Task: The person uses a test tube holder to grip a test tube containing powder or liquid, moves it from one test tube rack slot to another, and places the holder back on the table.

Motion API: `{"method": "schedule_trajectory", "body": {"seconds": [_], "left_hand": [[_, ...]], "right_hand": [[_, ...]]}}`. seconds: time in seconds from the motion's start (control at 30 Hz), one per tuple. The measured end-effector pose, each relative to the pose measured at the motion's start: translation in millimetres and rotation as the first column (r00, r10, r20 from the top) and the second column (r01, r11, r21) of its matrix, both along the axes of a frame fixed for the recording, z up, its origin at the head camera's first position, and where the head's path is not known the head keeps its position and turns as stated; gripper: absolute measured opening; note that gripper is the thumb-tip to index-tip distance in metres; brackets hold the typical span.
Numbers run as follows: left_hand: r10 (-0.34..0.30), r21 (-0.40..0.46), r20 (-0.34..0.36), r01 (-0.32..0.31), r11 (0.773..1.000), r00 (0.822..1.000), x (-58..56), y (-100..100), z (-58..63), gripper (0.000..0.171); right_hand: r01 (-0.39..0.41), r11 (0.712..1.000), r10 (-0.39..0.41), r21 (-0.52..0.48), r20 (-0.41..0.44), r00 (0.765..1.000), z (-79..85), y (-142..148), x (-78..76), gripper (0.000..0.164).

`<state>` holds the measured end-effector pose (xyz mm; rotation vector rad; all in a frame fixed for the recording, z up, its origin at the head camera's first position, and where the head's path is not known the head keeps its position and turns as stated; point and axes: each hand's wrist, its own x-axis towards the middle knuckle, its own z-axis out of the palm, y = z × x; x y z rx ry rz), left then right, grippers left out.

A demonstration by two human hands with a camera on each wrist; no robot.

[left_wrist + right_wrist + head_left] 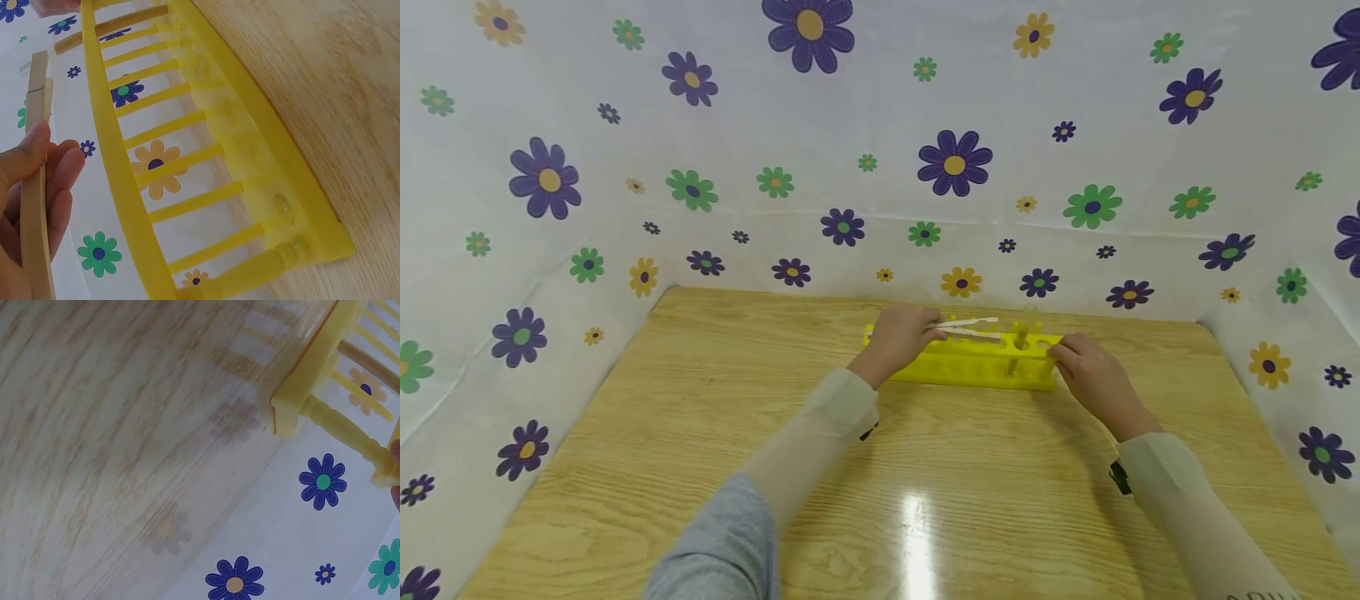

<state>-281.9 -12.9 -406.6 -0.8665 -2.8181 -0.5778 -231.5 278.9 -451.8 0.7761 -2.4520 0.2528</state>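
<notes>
A yellow test tube rack [955, 372] stands on the table, long side facing me. Near its right end one test tube [1022, 333] leans in a hole, clear at the top and brownish below; the left wrist view shows the tube [125, 26] crossing the rack's bars. My left hand [895, 340] grips a wooden test tube clamp [36, 231] between thumb and fingers, above the rack. The clamp's tips point right and end just left of the tube. With its fingertips, my right hand [1093, 379] pinches the upper right corner of the rack.
The wood-grain table [737, 467] extends toward me in front of the rack. Behind it and on both sides hangs a white flower-print sheet [880, 117], close behind the rack.
</notes>
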Motion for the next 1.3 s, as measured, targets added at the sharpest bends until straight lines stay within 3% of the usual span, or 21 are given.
{"method": "schedule_trajectory", "body": {"seconds": [1.3], "left_hand": [[0.006, 0.006, 0.085, -0.007, 1.0, 0.996, -8.6, 31, -4.9, 0.022]], "right_hand": [[0.012, 1.0, -0.012, -0.008, 0.007, 1.0, 1.0, 1, -0.2, 0.015]]}}
